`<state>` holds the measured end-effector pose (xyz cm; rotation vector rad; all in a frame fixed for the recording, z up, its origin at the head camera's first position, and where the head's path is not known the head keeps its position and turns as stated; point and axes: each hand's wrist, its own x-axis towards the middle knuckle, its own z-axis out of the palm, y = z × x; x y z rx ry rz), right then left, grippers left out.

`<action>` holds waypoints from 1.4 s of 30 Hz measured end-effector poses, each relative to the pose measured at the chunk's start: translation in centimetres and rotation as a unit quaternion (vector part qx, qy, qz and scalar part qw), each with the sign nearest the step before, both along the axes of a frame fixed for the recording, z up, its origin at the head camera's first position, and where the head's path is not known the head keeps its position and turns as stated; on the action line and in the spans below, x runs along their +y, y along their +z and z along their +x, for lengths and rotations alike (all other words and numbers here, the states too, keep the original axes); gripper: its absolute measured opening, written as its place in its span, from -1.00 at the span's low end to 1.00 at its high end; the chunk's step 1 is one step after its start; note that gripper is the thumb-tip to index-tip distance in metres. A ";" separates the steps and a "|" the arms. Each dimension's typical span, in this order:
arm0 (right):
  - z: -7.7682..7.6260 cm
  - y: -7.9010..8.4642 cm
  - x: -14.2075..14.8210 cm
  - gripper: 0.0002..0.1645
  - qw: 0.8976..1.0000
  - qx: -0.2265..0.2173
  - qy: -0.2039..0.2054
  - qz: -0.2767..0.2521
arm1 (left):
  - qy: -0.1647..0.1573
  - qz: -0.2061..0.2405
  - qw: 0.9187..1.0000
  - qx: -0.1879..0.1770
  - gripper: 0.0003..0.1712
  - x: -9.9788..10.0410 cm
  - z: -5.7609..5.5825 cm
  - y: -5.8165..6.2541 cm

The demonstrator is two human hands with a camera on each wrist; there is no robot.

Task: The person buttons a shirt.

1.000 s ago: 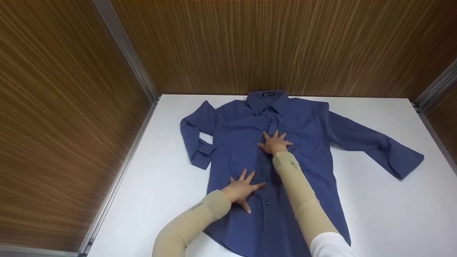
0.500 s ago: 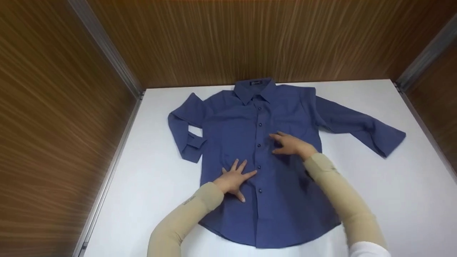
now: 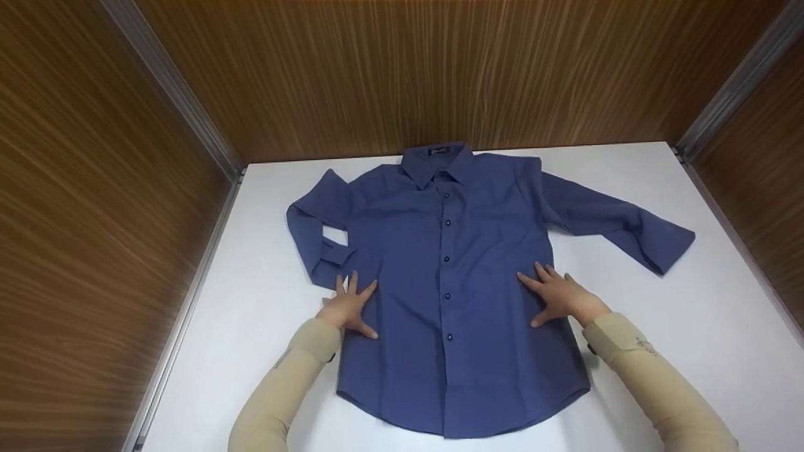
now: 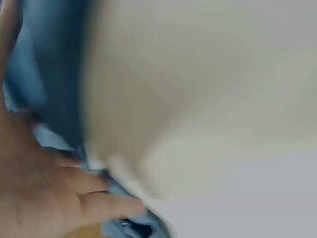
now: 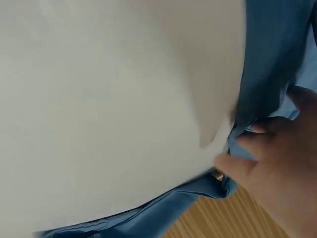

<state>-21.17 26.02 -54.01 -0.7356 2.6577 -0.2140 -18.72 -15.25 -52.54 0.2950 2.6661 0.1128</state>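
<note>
A dark blue button-up shirt (image 3: 408,333) lies front up, collar away from me, on the white table. My left hand (image 3: 344,309) is at its left side edge, fingers spread over the cloth near the folded-in left sleeve (image 3: 303,229). At the opposite side edge is my right hand (image 3: 562,296), thumb and fingers spread, fingertips on the cloth. Neither hand grips the fabric. In the left wrist view the left hand (image 4: 44,198) shows beside the shirt's edge; the right wrist view has the right hand (image 5: 282,153) along the other edge.
The white table (image 3: 251,263) meets a brown wood-grain panel (image 3: 352,75) at the back, close behind the collar. Similar panels with metal trim stand left and right. The right sleeve (image 3: 619,216) stretches out toward the right.
Both hands have left the middle of the shirt front, the left moving to the left side edge and the right to the right side edge. The head view has shifted.
</note>
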 end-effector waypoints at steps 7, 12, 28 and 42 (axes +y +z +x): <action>-0.3 -0.4 -0.6 0.24 1.000 -0.024 -0.019 -0.006 | 0.008 0.010 0.999 -0.032 0.31 -0.4 -0.5 -0.5; -0.8 -0.5 -1.1 0.25 0.999 -0.023 -0.022 -0.004 | 0.020 0.023 0.999 -0.030 0.31 -0.8 -1.1 -0.7; 0.2 -0.7 -1.2 0.26 0.999 -0.016 -0.048 -0.004 | -0.023 0.006 1.000 -0.013 0.31 -0.9 -2.9 -1.0; 0.1 -0.9 -0.8 0.26 0.999 -0.020 -0.038 -0.012 | -0.006 0.022 1.000 -0.014 0.30 -0.9 -1.7 -1.2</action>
